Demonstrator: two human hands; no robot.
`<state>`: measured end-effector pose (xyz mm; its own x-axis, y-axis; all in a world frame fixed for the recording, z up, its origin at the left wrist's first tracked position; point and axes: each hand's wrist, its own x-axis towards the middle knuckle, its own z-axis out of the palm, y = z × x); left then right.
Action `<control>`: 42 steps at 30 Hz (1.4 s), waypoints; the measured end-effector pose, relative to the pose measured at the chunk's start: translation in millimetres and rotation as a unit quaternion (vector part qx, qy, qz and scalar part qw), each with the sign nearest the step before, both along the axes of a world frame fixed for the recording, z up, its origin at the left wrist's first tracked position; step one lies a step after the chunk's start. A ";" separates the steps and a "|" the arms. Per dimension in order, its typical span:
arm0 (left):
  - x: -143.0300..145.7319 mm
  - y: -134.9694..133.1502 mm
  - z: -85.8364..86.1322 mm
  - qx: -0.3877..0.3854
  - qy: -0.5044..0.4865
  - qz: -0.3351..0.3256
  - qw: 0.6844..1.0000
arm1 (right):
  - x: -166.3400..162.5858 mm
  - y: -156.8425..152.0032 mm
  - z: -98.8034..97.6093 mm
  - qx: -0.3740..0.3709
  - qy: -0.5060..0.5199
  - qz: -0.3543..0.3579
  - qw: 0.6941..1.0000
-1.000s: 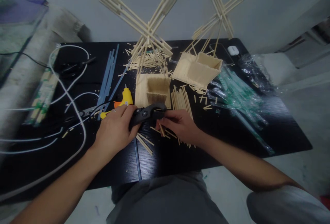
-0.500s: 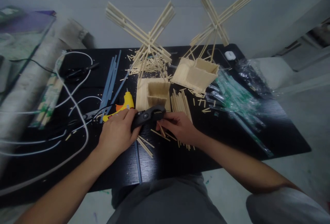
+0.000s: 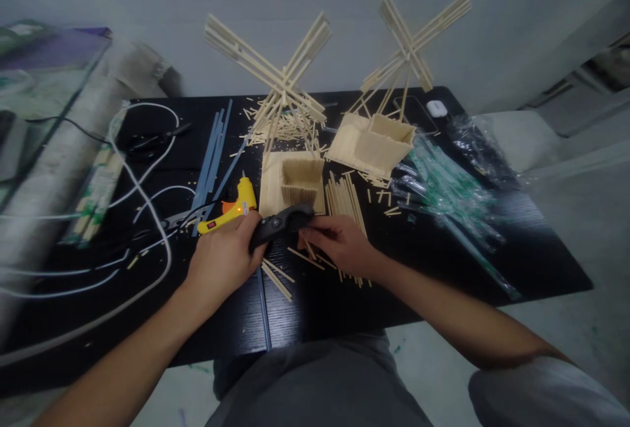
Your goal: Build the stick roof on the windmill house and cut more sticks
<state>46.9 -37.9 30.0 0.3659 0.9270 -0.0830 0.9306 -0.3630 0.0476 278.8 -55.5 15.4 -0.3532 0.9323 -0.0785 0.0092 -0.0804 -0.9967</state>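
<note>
In my left hand (image 3: 224, 253) is a black hand cutter (image 3: 268, 229), gripped by its handle, with its head pointing right. My right hand (image 3: 342, 241) pinches a thin wooden stick (image 3: 310, 250) by the cutter's jaws; the fingers hide part of it. Just beyond the cutter stands a windmill model (image 3: 268, 181) of wooden sticks, with a square box on its base and crossed blades (image 3: 284, 81). A yellow hot glue gun (image 3: 243, 201) lies behind my left hand. Loose sticks (image 3: 347, 201) are spread beside and under my right hand.
A second stick windmill (image 3: 344, 138) stands at the back right, near plastic wrapping (image 3: 447, 178) and a small white case (image 3: 436, 109). Blue-grey glue sticks (image 3: 212, 151), black pliers (image 3: 147, 140) and looping white cables (image 3: 165, 243) lie on the left. Stick offcuts (image 3: 290, 126) litter the back.
The cutter's jaws, parted around the stick before, now look closed together. Both hands stay nearly in place; the view has shifted slightly.
</note>
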 end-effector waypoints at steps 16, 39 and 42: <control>-3.1 0.4 -6.8 0.057 -0.029 -0.033 0.997 | 1.4 1.9 -2.7 0.034 0.007 0.022 0.999; -1.6 0.8 -6.3 0.068 -0.078 -0.039 0.994 | 3.0 2.5 -3.4 0.046 -0.040 -0.003 0.998; -2.2 1.2 -6.7 0.066 -0.080 -0.037 0.994 | 2.7 2.7 -4.0 0.050 -0.041 -0.012 0.998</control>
<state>44.7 -36.7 23.3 0.4320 0.8961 0.1021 0.8855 -0.4429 0.1405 281.4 -52.8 11.3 -0.3273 0.9449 -0.0126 0.0902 0.0179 -0.9958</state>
